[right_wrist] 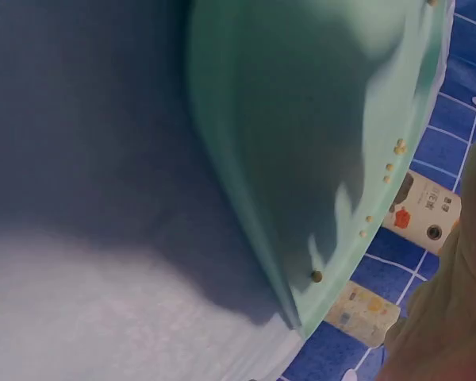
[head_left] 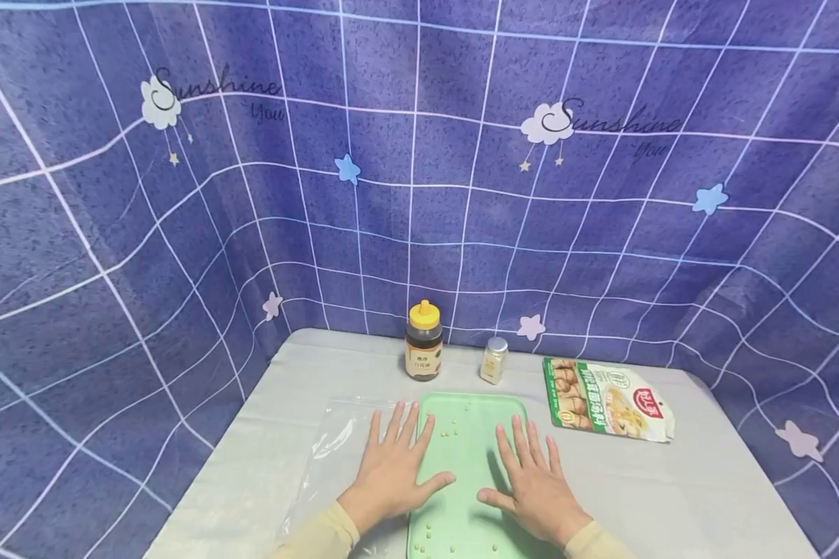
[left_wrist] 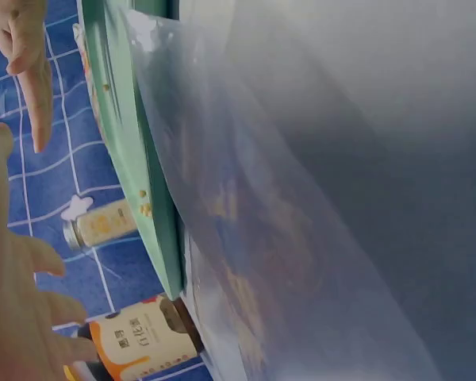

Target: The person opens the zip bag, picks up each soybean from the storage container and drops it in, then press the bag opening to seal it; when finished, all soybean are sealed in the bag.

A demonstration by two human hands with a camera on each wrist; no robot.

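A green tray point(head_left: 461, 466) lies on the table with several small pale beads point(head_left: 428, 532) scattered near its ends. My left hand point(head_left: 391, 466), fingers spread and straight, is over the tray's left edge and a clear plastic bag point(head_left: 328, 450). Over the tray's right side my right hand point(head_left: 537, 489) is spread palm down, its shadow falling on the tray. Neither hand holds anything. In the left wrist view the left hand point(left_wrist: 20, 294) hangs above the tray point(left_wrist: 131, 151) and bag point(left_wrist: 246, 206). The right hand point(right_wrist: 444, 309) shows at the edge of the right wrist view, above the tray point(right_wrist: 293, 143).
Behind the tray stand a dark bottle with a yellow cap point(head_left: 424, 341) and a small silver-lidded jar point(head_left: 493, 361). A green and white food packet point(head_left: 608, 400) lies at the right rear. A blue checked curtain point(head_left: 461, 194) hangs around the grey table point(head_left: 706, 481).
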